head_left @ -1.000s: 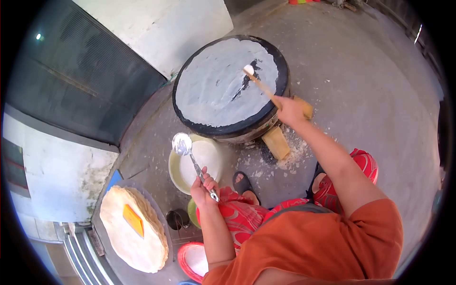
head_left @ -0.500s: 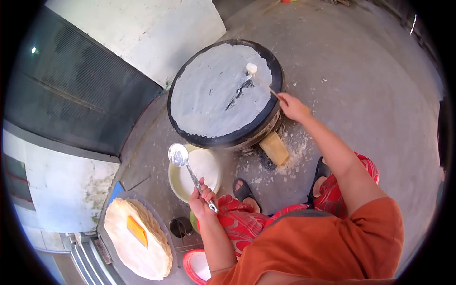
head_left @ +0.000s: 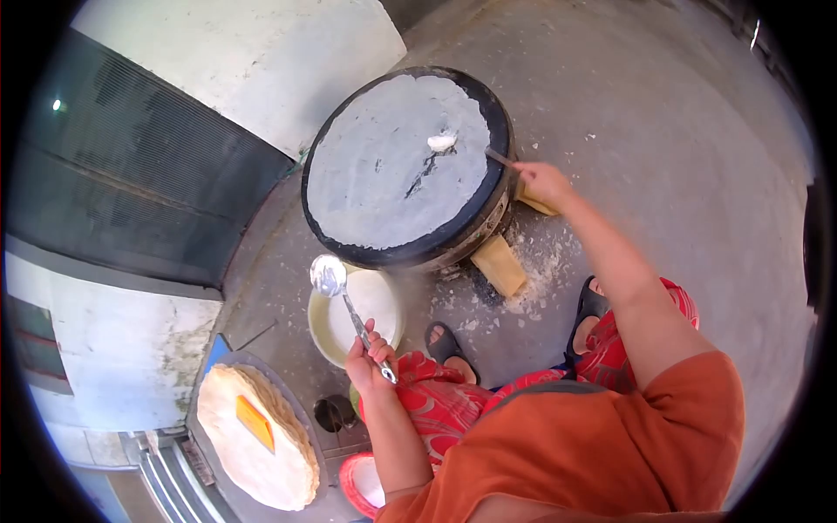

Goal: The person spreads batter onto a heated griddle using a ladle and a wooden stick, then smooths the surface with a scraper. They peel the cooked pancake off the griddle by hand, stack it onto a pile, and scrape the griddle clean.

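Note:
My left hand is closed around the handle of a metal ladle, whose bowl is smeared with white batter and hangs above the rim of a pale tub of batter. My right hand grips the thin handle of a batter spreader at the right edge of the round black griddle; its far end is too faint to make out. A wide sheet of greyish-white batter covers most of the griddle. On it lies a white dollop, just above a dark torn gap.
Tan blocks sit under the griddle, with white crumbs scattered around. At lower left is a stack of thin flatbreads with an orange scraper on top. A red-rimmed container stands near my left leg. A white wall borders the griddle.
The white dollop has shifted left and slightly down across the batter, nearer the torn gap. My right hand has moved slightly right. My left hand keeps the ladle over the tub.

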Motion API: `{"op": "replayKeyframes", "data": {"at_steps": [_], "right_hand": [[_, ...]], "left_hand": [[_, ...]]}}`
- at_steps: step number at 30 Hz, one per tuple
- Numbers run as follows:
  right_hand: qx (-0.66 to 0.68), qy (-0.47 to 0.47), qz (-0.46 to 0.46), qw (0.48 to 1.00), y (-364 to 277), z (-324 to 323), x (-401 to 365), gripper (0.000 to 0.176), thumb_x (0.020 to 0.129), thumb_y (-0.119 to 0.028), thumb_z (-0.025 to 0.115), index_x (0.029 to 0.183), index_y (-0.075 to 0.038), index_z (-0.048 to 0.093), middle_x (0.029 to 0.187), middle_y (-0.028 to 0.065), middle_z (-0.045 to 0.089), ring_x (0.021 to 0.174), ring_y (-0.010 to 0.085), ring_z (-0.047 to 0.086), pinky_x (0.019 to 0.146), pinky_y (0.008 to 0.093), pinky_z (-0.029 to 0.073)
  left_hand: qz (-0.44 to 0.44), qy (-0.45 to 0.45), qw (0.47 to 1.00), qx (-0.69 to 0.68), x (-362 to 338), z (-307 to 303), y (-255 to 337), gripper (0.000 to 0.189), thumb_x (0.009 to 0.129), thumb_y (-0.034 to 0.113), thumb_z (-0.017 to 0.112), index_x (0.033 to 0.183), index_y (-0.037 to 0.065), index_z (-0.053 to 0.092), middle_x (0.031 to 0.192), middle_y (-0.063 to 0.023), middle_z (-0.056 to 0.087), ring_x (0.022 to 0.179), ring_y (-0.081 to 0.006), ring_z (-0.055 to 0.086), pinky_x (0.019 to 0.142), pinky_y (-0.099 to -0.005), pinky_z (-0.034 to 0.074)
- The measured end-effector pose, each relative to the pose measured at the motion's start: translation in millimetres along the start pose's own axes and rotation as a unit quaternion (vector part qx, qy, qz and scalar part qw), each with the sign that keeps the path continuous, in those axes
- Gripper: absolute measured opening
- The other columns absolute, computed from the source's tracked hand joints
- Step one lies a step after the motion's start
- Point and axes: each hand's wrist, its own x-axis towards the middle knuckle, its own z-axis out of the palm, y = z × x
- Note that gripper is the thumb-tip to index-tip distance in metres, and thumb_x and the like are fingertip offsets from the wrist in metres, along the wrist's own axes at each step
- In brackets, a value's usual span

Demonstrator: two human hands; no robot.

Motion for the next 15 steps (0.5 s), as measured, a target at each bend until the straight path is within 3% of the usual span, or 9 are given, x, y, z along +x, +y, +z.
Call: {"op": "replayKeyframes", "data": {"at_steps": [2,6,8,9,12,15], "right_hand": [[-0.081,-0.068,-0.061,0.993,-17.7,10.5,-20.1,0.031,0.080,-0.021,0.049,0.110,-0.019,0.056,0.081,0.0105,0.062,0.068,0.0172,0.057,0.062,0.0287,0.043],[-0.096,-0.095,-0.098,0.986,-12.8,-10.1,-34.3,0.030,0.081,-0.022,0.049,0.110,-0.021,0.056,0.085,0.0112,0.061,0.072,0.0196,0.058,0.064,0.0301,0.044],[-0.019,-0.060,0.035,0.997,-2.2,-15.4,-35.4,0.029,0.081,-0.022,0.048,0.109,-0.022,0.057,0.087,0.0108,0.061,0.075,0.0206,0.058,0.065,0.0318,0.044],[-0.020,-0.061,0.037,0.997,1.3,-6.6,-39.1,0.029,0.081,-0.022,0.048,0.109,-0.022,0.057,0.087,0.0108,0.061,0.075,0.0206,0.058,0.065,0.0318,0.044],[-0.029,-0.002,-0.097,0.995,5.0,50.8,-48.1,0.027,0.082,-0.021,0.047,0.108,-0.022,0.058,0.079,0.0107,0.062,0.066,0.0191,0.059,0.060,0.0303,0.045],[-0.078,-0.079,-0.082,0.990,-41.6,35.5,-81.1,0.026,0.083,-0.021,0.046,0.107,-0.022,0.058,0.079,0.0106,0.062,0.064,0.0197,0.059,0.059,0.0291,0.045]], "left_hand": [[-0.006,0.000,1.000,0.002,-0.7,1.3,-0.4,0.034,0.090,0.019,0.029,0.108,-0.005,0.042,0.071,-0.0063,0.044,0.048,-0.0099,0.037,0.040,-0.0207,0.032],[-0.006,0.000,1.000,0.024,-1.2,0.0,-1.9,0.033,0.090,0.019,0.029,0.108,-0.006,0.042,0.070,-0.0063,0.043,0.048,-0.0101,0.036,0.040,-0.0210,0.032],[0.000,0.006,0.999,0.040,-2.0,-1.2,-4.5,0.033,0.090,0.019,0.029,0.108,-0.006,0.042,0.069,-0.0062,0.043,0.048,-0.0103,0.035,0.040,-0.0212,0.031],[-0.003,0.006,0.999,0.051,-2.3,-1.1,-5.2,0.033,0.090,0.020,0.029,0.108,-0.006,0.042,0.069,-0.0062,0.043,0.048,-0.0106,0.035,0.040,-0.0214,0.031],[-0.017,-0.011,0.997,0.076,1.1,0.7,-5.1,0.034,0.090,0.020,0.029,0.108,-0.006,0.042,0.069,-0.0064,0.043,0.048,-0.0111,0.036,0.041,-0.0219,0.031],[-0.032,-0.033,0.994,0.103,-2.2,1.2,-8.0,0.034,0.090,0.021,0.030,0.108,-0.005,0.042,0.069,-0.0066,0.043,0.050,-0.0115,0.036,0.041,-0.0223,0.031]]}}
